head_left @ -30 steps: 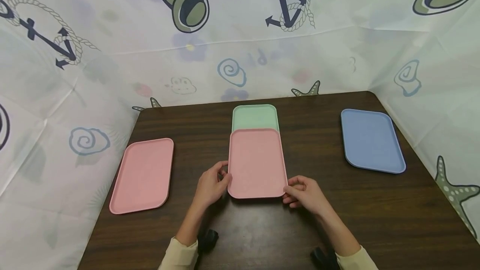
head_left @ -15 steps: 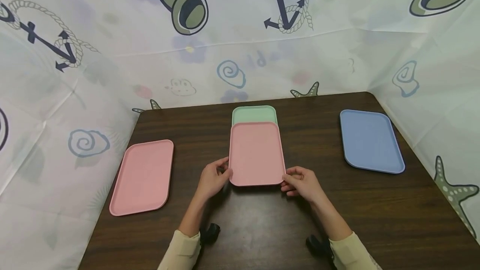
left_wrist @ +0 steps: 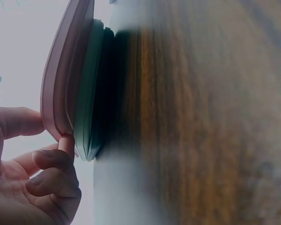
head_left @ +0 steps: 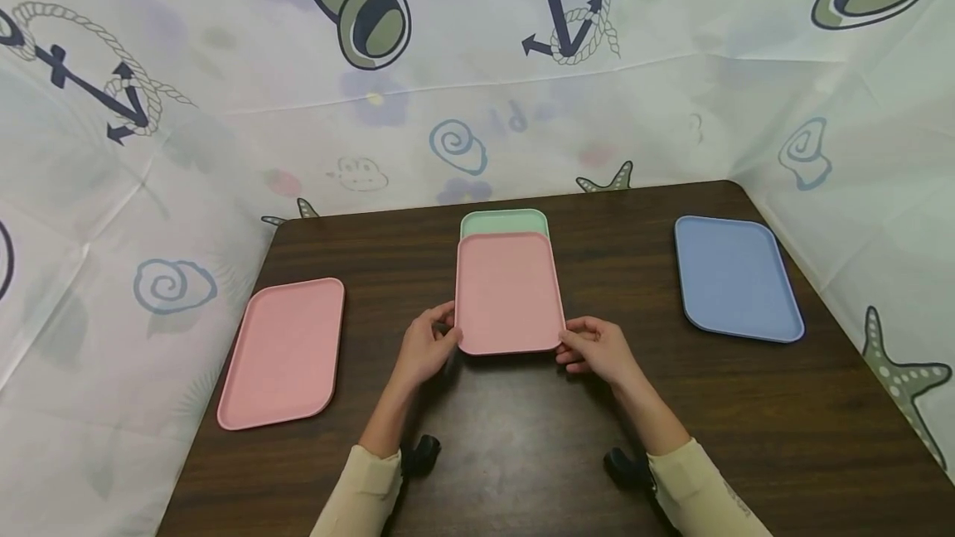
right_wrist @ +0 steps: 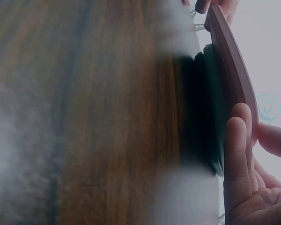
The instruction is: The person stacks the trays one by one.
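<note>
A pink rectangular tray (head_left: 510, 292) is held at its near corners by both hands. My left hand (head_left: 424, 346) pinches the left edge, thumb on the rim and fingers beneath, as the left wrist view shows. On the right edge my right hand (head_left: 597, 348) grips likewise, thumb (right_wrist: 274, 139) above and fingers below. Under the pink tray a green tray (head_left: 504, 222) shows only its far strip in the head view. From the side, the pink tray's edge (left_wrist: 56, 93) stands slightly above the green edge (left_wrist: 87, 103), which looks layered; whether they touch I cannot tell.
Another pink tray (head_left: 285, 353) lies on the left of the dark wooden table (head_left: 515, 454). A blue tray (head_left: 739, 278) lies on the right. Printed cloth (head_left: 477, 40) hangs behind and along both sides of the table. Black straps with cameras sit at both wrists.
Both hands have carried the pink tray away from the person, toward the table's far side. It now covers more of the green tray. The side trays have stayed put.
</note>
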The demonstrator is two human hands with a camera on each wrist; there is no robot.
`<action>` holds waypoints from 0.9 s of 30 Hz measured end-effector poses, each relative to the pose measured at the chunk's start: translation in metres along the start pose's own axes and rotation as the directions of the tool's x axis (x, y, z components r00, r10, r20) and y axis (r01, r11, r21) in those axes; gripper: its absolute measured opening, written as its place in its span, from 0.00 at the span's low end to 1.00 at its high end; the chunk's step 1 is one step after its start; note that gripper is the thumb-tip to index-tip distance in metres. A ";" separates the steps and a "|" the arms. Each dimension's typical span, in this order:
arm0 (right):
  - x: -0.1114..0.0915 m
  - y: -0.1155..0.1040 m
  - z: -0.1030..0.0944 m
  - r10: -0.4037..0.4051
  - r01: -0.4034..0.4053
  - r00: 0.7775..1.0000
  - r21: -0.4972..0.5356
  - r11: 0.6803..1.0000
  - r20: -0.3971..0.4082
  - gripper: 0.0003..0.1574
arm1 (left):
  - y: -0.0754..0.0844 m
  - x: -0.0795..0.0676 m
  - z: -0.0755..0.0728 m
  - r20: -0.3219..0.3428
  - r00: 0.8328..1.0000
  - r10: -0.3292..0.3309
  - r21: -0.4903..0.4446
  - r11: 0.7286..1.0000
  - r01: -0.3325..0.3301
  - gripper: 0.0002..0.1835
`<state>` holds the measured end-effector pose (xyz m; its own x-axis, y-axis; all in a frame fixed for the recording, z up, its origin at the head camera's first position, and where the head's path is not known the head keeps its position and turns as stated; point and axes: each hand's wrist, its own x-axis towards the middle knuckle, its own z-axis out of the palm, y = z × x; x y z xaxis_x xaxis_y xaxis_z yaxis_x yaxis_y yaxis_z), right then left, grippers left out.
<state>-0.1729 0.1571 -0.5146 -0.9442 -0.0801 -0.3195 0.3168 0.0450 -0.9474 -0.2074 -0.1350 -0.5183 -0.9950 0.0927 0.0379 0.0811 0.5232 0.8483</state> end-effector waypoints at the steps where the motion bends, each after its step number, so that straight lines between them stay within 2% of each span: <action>1: 0.001 0.000 0.000 -0.001 0.001 1.000 -0.002 1.000 -0.002 0.24 | 0.000 0.001 0.000 -0.004 1.000 0.000 0.003 1.000 0.000 0.24; 12: 0.015 -0.004 0.004 -0.048 0.048 0.998 -0.008 0.999 -0.044 0.23 | 0.000 0.019 0.003 -0.038 0.999 0.037 0.073 0.997 -0.035 0.24; 27: 0.030 -0.008 0.010 -0.072 0.070 0.988 -0.016 0.997 -0.134 0.25 | -0.001 0.038 0.006 -0.065 0.996 0.063 0.107 0.993 -0.056 0.23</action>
<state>-0.2029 0.1443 -0.5168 -0.9680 0.0511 -0.2457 0.2484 0.0557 -0.9671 -0.2450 -0.1268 -0.5210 -0.9895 0.0703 0.1260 0.1427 0.6051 0.7833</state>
